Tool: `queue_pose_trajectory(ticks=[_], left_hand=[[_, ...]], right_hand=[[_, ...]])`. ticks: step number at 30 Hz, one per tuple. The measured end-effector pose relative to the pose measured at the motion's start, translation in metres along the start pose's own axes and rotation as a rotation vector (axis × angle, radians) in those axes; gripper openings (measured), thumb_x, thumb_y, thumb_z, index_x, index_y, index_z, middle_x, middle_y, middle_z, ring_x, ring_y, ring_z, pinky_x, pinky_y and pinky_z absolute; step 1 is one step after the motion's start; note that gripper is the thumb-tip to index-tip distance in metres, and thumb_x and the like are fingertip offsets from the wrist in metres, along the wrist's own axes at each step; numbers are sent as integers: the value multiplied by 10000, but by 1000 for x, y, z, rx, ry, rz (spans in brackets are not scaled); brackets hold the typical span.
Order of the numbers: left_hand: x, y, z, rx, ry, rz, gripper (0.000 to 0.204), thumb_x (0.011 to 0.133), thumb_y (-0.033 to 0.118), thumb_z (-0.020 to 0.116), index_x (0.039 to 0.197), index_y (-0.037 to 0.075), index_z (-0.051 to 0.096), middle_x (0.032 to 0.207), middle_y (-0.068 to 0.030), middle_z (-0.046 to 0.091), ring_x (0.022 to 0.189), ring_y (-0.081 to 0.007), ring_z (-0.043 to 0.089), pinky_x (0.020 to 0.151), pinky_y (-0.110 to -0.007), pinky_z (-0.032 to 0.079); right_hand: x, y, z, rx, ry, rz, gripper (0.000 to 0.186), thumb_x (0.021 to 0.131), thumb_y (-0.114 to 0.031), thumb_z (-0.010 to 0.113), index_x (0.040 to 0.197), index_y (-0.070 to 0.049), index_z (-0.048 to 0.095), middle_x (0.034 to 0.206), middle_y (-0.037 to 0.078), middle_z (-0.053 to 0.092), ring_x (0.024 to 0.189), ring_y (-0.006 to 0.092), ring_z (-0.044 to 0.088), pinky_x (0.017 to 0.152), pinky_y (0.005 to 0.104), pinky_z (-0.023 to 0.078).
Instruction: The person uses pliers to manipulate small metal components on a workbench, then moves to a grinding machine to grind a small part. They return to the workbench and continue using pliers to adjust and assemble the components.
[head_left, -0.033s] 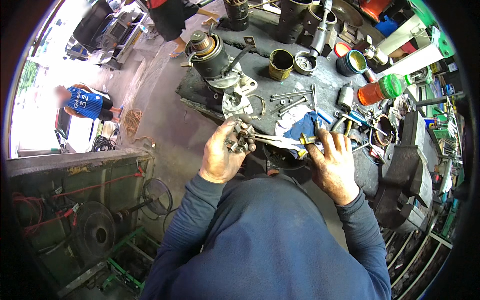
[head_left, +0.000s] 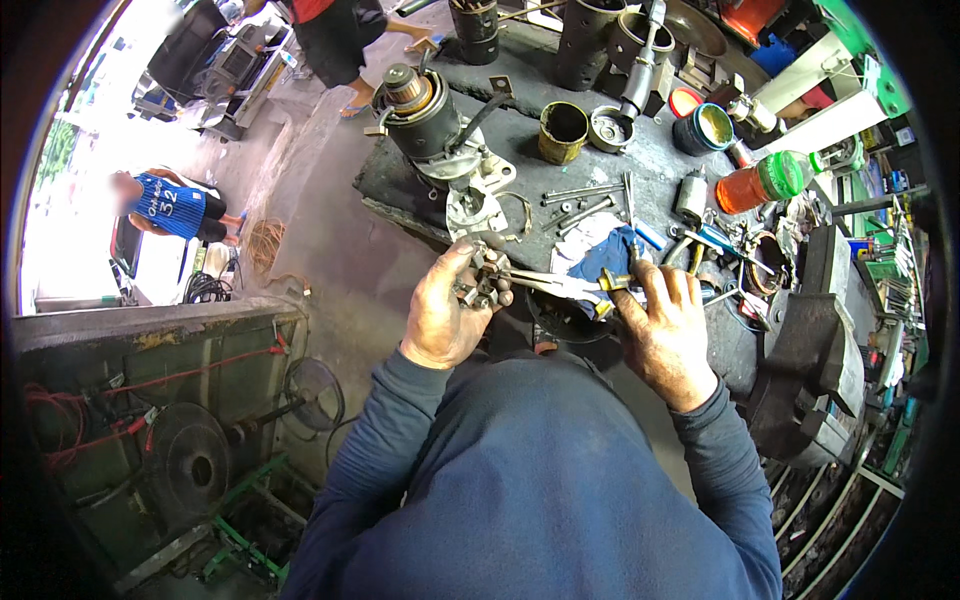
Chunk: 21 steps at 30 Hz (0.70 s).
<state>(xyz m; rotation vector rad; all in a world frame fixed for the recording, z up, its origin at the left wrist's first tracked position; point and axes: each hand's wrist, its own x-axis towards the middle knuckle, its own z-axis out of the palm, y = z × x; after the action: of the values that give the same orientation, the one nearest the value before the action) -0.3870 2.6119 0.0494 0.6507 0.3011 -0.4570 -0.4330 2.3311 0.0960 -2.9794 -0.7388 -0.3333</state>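
Note:
My left hand [head_left: 440, 315] is closed around a round, dark metal part [head_left: 483, 278] with several blocky pieces on it, possibly a brush holder. From the right, my right hand [head_left: 668, 330] grips long-nose pliers [head_left: 560, 284] with yellow on the handles. Their slim jaws reach the part's right side; the very tips are hard to make out. Both hands are in front of the workbench's near edge, over a dark bowl [head_left: 570, 318]. Just beyond the pliers lies a blue cloth [head_left: 605, 252]. A starter motor housing [head_left: 418, 125] stands upright on the bench, up and left of the hands.
Long bolts [head_left: 585, 212] lie on the dark bench. Behind them are a yellowish can [head_left: 563, 132], a blue tub [head_left: 704, 128] and a bottle of red liquid [head_left: 760, 182]. A vise [head_left: 810, 350] stands at right. Two people [head_left: 175, 203] [head_left: 335, 45] are at the far left.
The person in dark shorts at the top has shifted a leg slightly. My hands, the pliers and the metal part show almost no movement.

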Motion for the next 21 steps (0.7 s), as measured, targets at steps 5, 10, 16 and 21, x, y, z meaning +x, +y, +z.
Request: queue_pose_trajectory(ticks=[5,10,16,21], left_hand=[[12,1,-6,18,-37,52,330,1033,363,568,1162,73,656,1034,-108,679,935,-245,632,834,-421,536],[9,-1,-3,75,-11,94,301,1047,325,567,1200,84,662,1048,-70,698,961,-208,660,840,-417,547],[10,-2,-5,83,-38,122,301,1053,331,567,1210,94,665,1036,-60,708,969,-197,669,837,-406,550],[11,-4,-5,98,-12,135,303,1058,326,561,1214,85,659,1028,-57,698,954,-192,663,832,-401,548]], right_hand=[[9,5,8,-20,34,-27,439,694,-312,765,1080,-103,745,1249,132,595,1059,328,561,919,466,448],[12,1,4,-19,43,-32,456,663,-310,768,1073,-111,752,1228,121,595,1051,318,565,909,457,452],[16,4,2,-18,51,-40,395,693,-261,734,1059,-115,753,1224,115,596,1052,307,569,914,453,457],[15,6,2,-25,50,-47,331,735,-223,697,1045,-122,753,1227,114,600,1052,304,572,925,451,459]])
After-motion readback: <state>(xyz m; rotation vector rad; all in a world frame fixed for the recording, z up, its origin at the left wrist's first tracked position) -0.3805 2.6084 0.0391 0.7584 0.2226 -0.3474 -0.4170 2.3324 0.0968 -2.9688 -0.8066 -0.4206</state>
